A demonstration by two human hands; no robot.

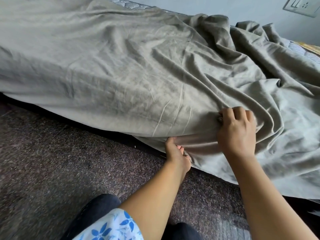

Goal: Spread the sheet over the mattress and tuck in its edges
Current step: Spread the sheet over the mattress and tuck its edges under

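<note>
Sheet [121,66] mostly spread, one end still bunched; near-edge tucking looks underway. Left hand [177,154] and right hand [237,134] both grasp it.

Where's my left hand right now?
Lower centre of the head view: left hand holds the sheet at the near edge of the mattress, below-left of the right hand.

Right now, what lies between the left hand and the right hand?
Only a fold of the sheet, stretched between the left hand and the right hand, as the head view shows.
</note>
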